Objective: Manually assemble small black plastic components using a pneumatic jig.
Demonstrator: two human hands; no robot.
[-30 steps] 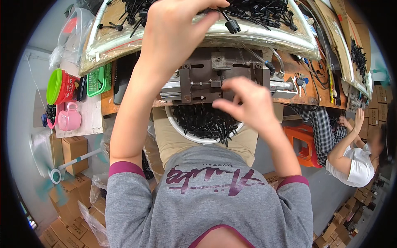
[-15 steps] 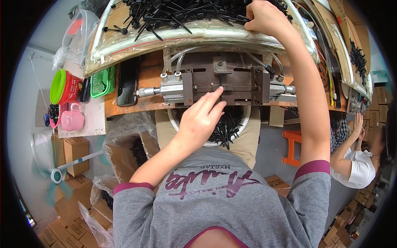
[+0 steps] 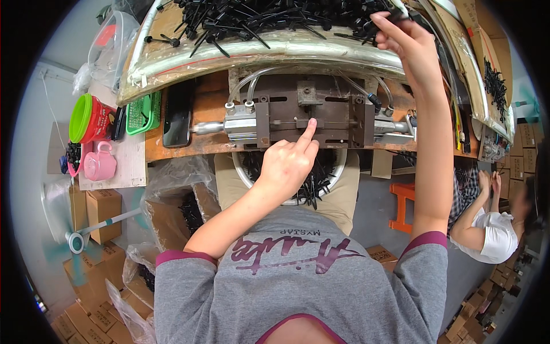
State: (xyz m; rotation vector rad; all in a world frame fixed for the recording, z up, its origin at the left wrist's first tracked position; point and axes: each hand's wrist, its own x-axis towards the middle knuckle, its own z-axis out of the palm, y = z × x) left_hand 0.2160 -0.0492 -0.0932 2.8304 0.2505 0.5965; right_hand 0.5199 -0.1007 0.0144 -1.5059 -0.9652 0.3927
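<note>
My left hand [image 3: 288, 166] reaches over the dark metal fixture [image 3: 338, 131]. Its index finger is stretched out, the tip on a small dark piece at the fixture's middle; the other fingers are partly bent and hold nothing visible. At the right end of the heap of thin black plastic parts with small heads [image 3: 246, 23], my right hand [image 3: 417, 51] is raised, fingers bent together. A black plastic part [image 3: 395, 15] shows at its fingertips, partly blending with the heap behind. Metal cylinders with clear hoses flank the fixture, the left cylinder [image 3: 239, 125] nearest my left hand.
Between my legs stands a white-rimmed bucket [image 3: 342, 172] with black parts. Left are a phone [image 3: 176, 123], a green basket [image 3: 150, 114], a red tub [image 3: 98, 123] and a pink cup [image 3: 100, 164]. An orange stool [image 3: 401, 206] and a co-worker [image 3: 487, 229] are at right.
My right hand has lifted off the heap and shifted right and nearer to me. My left hand's fingers have bent more, with the index finger still on the fixture's middle.
</note>
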